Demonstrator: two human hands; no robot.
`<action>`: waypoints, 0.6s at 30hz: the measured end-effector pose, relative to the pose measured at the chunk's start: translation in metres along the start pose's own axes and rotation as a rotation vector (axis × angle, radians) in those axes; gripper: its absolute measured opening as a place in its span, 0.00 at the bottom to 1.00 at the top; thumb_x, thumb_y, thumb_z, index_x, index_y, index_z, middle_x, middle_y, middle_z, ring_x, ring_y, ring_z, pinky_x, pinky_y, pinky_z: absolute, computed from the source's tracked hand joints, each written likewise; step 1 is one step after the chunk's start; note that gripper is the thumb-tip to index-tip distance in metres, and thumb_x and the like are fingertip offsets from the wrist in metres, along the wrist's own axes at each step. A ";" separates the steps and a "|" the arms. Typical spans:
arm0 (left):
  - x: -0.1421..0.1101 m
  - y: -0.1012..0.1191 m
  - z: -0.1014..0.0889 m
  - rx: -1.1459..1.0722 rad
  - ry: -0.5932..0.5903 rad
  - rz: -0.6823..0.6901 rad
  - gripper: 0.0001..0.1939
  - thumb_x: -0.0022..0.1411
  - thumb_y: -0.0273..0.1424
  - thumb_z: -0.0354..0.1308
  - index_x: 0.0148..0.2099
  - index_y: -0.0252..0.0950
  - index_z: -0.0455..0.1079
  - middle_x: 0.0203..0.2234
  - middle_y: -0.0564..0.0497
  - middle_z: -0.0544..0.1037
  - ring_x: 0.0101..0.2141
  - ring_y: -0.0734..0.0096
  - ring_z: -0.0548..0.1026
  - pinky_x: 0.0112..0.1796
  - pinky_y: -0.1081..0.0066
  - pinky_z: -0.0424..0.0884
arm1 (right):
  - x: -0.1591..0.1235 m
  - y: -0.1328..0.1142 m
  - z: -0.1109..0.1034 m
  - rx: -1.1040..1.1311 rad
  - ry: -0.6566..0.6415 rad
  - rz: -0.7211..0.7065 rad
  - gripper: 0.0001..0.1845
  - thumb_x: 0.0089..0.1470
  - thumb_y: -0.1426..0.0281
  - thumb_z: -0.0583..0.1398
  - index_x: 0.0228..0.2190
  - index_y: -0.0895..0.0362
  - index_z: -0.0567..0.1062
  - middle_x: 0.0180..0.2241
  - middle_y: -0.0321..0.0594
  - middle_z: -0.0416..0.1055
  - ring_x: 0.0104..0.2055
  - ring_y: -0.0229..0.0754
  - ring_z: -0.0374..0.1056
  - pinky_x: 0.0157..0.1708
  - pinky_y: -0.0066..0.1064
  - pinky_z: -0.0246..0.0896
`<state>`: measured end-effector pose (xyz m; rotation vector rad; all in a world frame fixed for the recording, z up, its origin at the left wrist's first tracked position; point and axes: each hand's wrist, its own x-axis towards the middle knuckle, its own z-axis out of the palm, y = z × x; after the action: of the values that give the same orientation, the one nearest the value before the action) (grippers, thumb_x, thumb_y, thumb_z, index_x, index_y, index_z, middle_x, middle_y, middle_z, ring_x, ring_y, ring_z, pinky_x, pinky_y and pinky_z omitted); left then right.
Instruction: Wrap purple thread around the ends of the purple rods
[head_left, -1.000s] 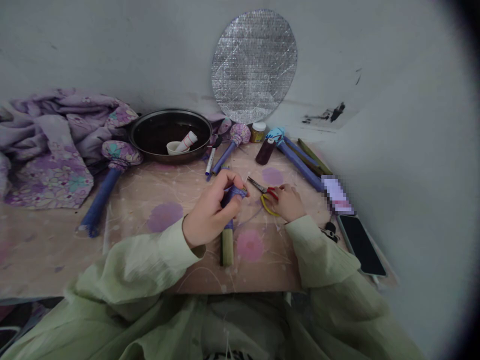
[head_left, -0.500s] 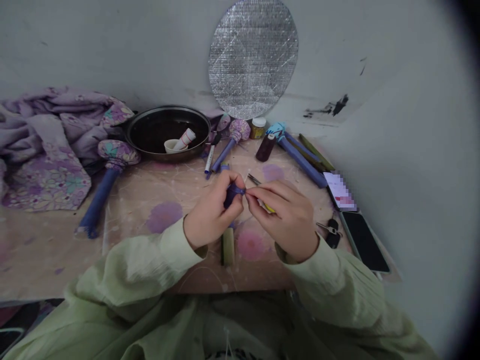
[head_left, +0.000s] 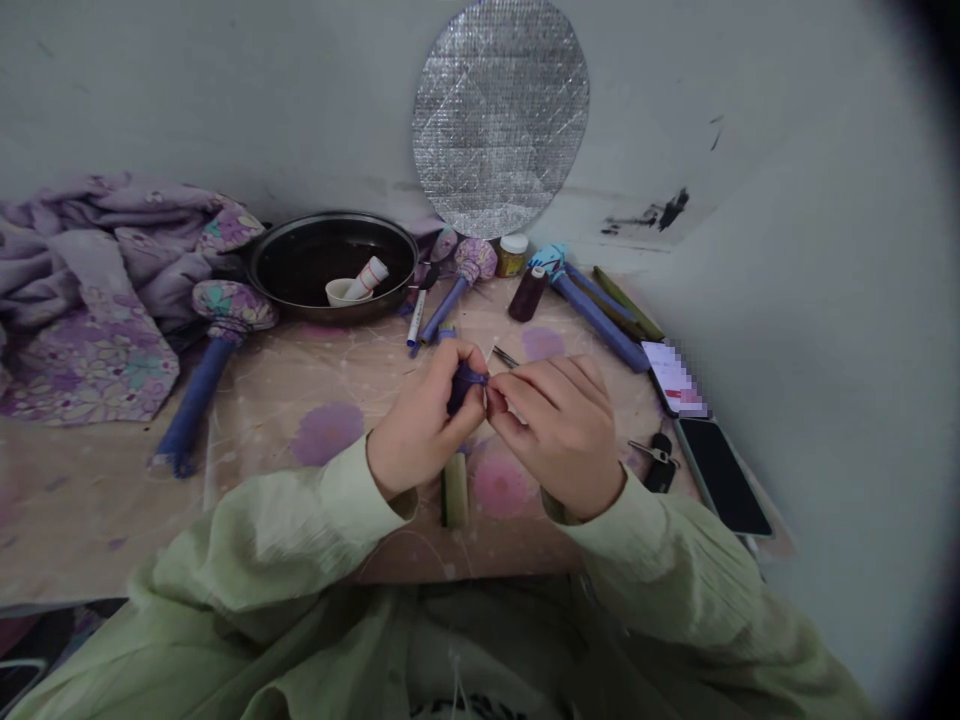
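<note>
My left hand [head_left: 429, 418] is closed around a small piece of blue-purple cloth [head_left: 465, 386], whose gathered tip pokes out between thumb and forefinger. At that tip, the thumb and forefinger of my right hand [head_left: 559, 425] are pinched together. Whatever they grip is too small to make out. Dark metal tips of a tool [head_left: 505, 356] show just beyond my right fingers; its rest is hidden by the hand. Under my left hand lies a greenish stick [head_left: 454, 492], its middle covered.
Behind stand a dark pan [head_left: 334, 315] holding a white cup [head_left: 346, 292], a dark thread spool [head_left: 527, 296] and a lidded jar [head_left: 512, 258]. A cloth-wrapped mallet [head_left: 199, 400] lies left, near floral fabric [head_left: 97, 370]. Phones [head_left: 724, 475] and keys [head_left: 660, 455] are right.
My right hand has tilted slightly, and the yellow part seen under its fingers is now hidden. My left hand keeps its hold on the cloth. The view has shifted slightly.
</note>
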<state>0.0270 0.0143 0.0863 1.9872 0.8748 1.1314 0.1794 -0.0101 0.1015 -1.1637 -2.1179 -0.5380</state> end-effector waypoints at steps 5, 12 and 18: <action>0.000 0.001 -0.001 0.036 0.001 0.014 0.06 0.61 0.25 0.48 0.41 0.38 0.56 0.33 0.52 0.65 0.31 0.73 0.65 0.33 0.68 0.64 | -0.001 0.000 -0.001 -0.001 0.008 -0.009 0.08 0.56 0.72 0.57 0.27 0.57 0.74 0.26 0.38 0.73 0.30 0.41 0.64 0.33 0.36 0.55; -0.001 0.002 -0.002 0.053 -0.012 0.015 0.05 0.61 0.26 0.48 0.41 0.38 0.56 0.32 0.52 0.65 0.31 0.73 0.65 0.33 0.68 0.64 | 0.000 -0.001 -0.002 0.104 0.003 0.032 0.08 0.56 0.73 0.57 0.28 0.59 0.76 0.27 0.39 0.74 0.31 0.41 0.67 0.34 0.35 0.59; -0.001 0.001 -0.001 0.056 -0.011 0.019 0.05 0.61 0.26 0.48 0.41 0.38 0.56 0.32 0.52 0.66 0.30 0.73 0.65 0.33 0.68 0.64 | 0.002 0.000 -0.004 0.060 0.001 -0.002 0.10 0.57 0.73 0.56 0.27 0.58 0.75 0.26 0.39 0.73 0.30 0.41 0.64 0.33 0.35 0.58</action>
<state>0.0264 0.0134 0.0872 2.0491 0.8929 1.1173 0.1801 -0.0117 0.1060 -1.1272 -2.1198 -0.4724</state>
